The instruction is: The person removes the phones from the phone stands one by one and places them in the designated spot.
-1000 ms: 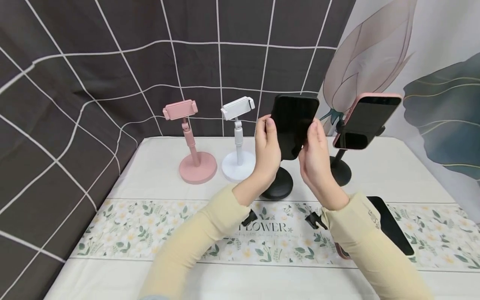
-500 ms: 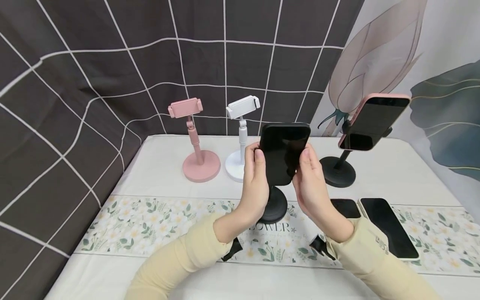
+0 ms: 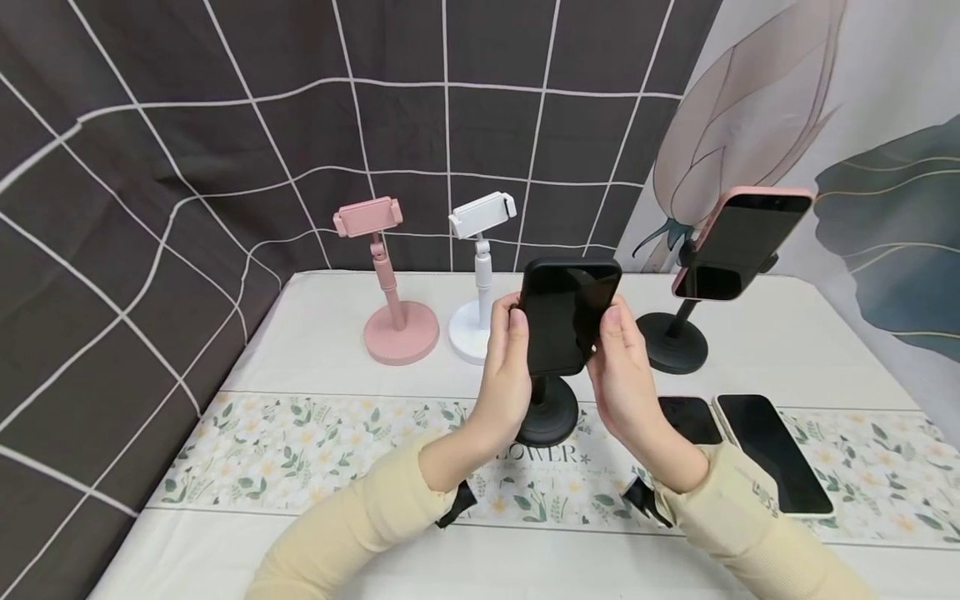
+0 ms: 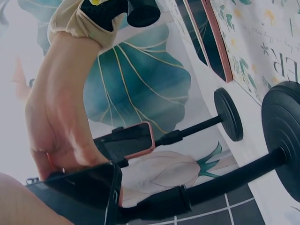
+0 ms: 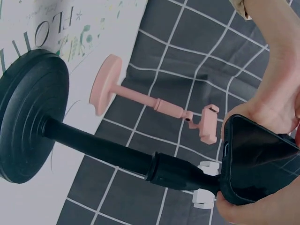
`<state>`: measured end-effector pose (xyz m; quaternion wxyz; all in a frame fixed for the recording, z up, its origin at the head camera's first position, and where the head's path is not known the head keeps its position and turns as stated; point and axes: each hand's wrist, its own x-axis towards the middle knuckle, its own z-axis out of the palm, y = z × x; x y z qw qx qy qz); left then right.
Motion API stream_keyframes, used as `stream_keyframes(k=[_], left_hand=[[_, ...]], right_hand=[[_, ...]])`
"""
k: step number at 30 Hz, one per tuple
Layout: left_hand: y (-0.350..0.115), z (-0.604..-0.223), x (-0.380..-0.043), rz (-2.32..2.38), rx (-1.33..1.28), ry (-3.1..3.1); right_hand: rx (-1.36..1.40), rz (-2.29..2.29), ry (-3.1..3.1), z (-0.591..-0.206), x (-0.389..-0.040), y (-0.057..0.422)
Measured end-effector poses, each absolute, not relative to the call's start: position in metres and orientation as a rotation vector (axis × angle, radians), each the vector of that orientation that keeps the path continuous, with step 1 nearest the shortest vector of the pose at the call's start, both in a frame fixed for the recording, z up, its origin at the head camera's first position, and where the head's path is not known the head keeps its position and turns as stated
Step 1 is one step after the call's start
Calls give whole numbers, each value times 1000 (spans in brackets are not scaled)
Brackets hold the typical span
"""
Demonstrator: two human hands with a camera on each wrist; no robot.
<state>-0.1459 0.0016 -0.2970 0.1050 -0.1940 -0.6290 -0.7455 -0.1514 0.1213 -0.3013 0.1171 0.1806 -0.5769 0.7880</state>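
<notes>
A black phone (image 3: 566,321) sits at the head of a black phone stand, screen facing the person and tilted back. My left hand (image 3: 501,379) grips its left edge with the thumb along the side. On the opposite edge, my right hand (image 3: 624,375) holds it the same way, thumb at the screen's border. The stand's round base (image 3: 551,417) rests on the floral runner below. From the right wrist view, the stand's pole (image 5: 103,150) runs up to the phone (image 5: 258,161); the holder behind the phone is mostly hidden.
A pink stand (image 3: 401,333) and a white stand (image 3: 471,333) stand at the back left. Behind my right hand, another black stand (image 3: 672,343) carries a pink-edged phone (image 3: 742,246). Two phones lie flat at right, one dark (image 3: 688,419) and one pale-edged (image 3: 776,454).
Both hands have come down and nearer the person with the black phone, and the stand's base has shifted nearer too. Over the last half second they have hardly moved.
</notes>
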Motion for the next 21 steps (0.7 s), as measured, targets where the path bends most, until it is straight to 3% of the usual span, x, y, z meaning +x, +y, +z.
stream_keyframes(k=[11,21], left_hand=[[-28,-311,-163,-1952,-935,-2041],[-47,-305,-181,-731,-922,-2142]], right_hand=[[547,2125,-1892,-289,-149,135],[683,1738,-1999,-268,-153,129]])
